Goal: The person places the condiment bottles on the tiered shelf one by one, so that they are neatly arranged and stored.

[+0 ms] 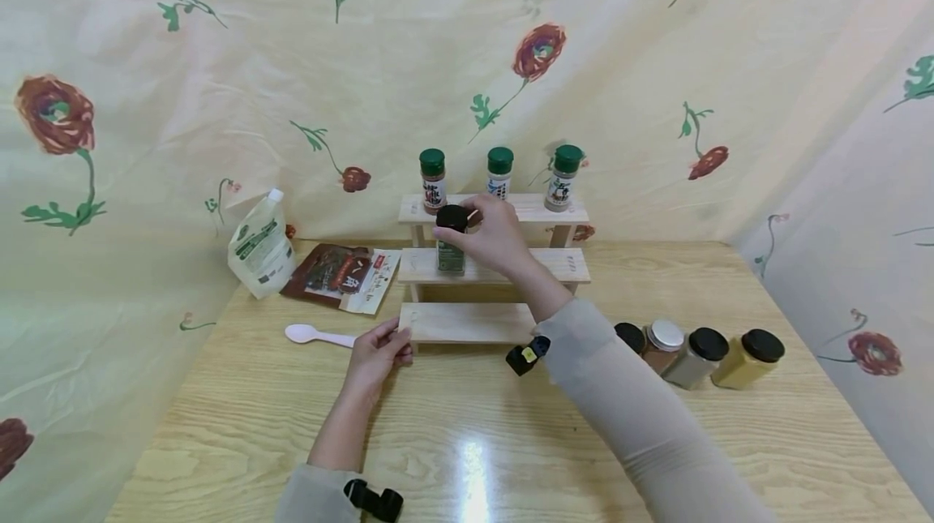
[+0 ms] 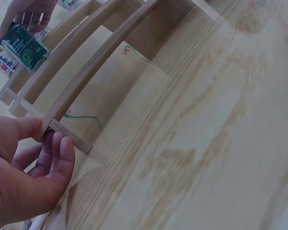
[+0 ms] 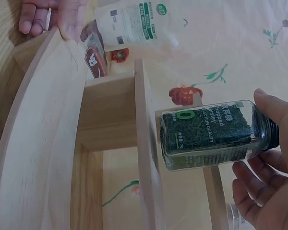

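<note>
My right hand [image 1: 498, 236] grips a clear jar of chopped parsley [image 3: 209, 134] by its black lid. The jar is upright over the left part of the middle step of a three-step wooden rack [image 1: 467, 322]; whether its base touches the board I cannot tell. With thumb and fingers, my left hand [image 1: 375, 359] pinches the left end of the rack's lowest step, seen close in the left wrist view. Along the top step stand three green-capped spice bottles [image 1: 433, 181], the middle one partly behind my right hand.
Several spice jars [image 1: 750, 359] with black or silver lids stand right of the rack, one partly behind my right sleeve. To the left are a white spouted pouch [image 1: 263, 246], a brown-and-white packet [image 1: 339, 276] and a white spoon [image 1: 310, 334]. A flowered cloth [image 1: 620, 45] hangs behind.
</note>
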`<action>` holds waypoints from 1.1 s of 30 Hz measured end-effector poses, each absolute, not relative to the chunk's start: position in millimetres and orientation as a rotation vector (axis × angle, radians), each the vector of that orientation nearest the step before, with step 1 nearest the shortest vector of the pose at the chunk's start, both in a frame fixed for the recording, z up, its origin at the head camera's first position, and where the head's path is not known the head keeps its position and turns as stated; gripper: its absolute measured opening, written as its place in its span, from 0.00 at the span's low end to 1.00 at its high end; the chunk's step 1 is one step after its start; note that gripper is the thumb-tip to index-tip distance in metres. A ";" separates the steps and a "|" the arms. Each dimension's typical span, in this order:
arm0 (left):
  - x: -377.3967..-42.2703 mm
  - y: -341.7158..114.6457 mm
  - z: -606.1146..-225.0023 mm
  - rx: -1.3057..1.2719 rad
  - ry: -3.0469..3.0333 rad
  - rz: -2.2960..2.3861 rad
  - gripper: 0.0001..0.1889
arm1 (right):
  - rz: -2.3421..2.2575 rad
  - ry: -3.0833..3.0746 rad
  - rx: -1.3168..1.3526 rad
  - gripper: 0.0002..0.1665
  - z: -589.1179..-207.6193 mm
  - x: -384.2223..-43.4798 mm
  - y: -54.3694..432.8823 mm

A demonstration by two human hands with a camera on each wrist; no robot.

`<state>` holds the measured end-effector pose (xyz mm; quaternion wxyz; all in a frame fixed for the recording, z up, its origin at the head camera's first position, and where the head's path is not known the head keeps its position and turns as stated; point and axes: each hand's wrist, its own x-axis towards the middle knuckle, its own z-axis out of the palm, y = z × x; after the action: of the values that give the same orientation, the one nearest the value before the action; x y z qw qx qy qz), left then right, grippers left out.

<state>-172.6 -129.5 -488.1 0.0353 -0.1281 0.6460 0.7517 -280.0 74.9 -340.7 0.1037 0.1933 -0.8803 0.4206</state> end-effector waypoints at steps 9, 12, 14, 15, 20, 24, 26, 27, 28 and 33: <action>-174.2 -129.9 -489.6 -0.384 1.988 2.320 0.25 | 1.228 -2.611 0.615 0.29 -344.6 -283.9 58.4; -174.5 -130.0 -489.2 -0.385 1.989 2.315 0.25 | 1.221 -2.623 0.611 0.29 -344.9 -284.8 53.3; -174.4 -130.1 -489.0 -0.384 1.990 2.311 0.26 | 1.226 -2.632 0.604 0.31 -344.9 -284.6 50.3; -174.3 -130.1 -488.9 -0.385 1.989 2.311 0.26 | 1.233 -2.639 0.597 0.31 -345.1 -284.4 49.0; -174.0 -130.3 -488.7 -0.389 1.991 2.312 0.26 | 1.269 -2.645 0.584 0.34 -345.7 -282.7 44.0; -174.8 -130.4 -489.5 -0.388 1.997 2.317 0.25 | 1.262 -2.639 0.578 0.34 -346.2 -281.8 43.0; -175.1 -130.5 -490.2 -0.389 1.998 2.321 0.24 | 1.258 -2.637 0.584 0.34 -346.6 -281.3 43.7; -175.1 -130.4 -490.5 -0.390 1.998 2.323 0.24 | 1.257 -2.637 0.585 0.35 -347.0 -280.6 44.4; -175.3 -130.4 -490.8 -0.391 1.997 2.326 0.24 | 1.258 -2.636 0.585 0.35 -347.7 -280.1 45.6; -175.2 -130.6 -492.0 -0.391 1.990 2.328 0.24 | 1.260 -2.630 0.582 0.36 -354.0 -275.8 58.3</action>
<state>-175.2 -130.6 -492.0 0.0274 -0.1265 0.6443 0.7537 -275.8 58.3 -354.0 0.0837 0.1951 -0.8814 0.4220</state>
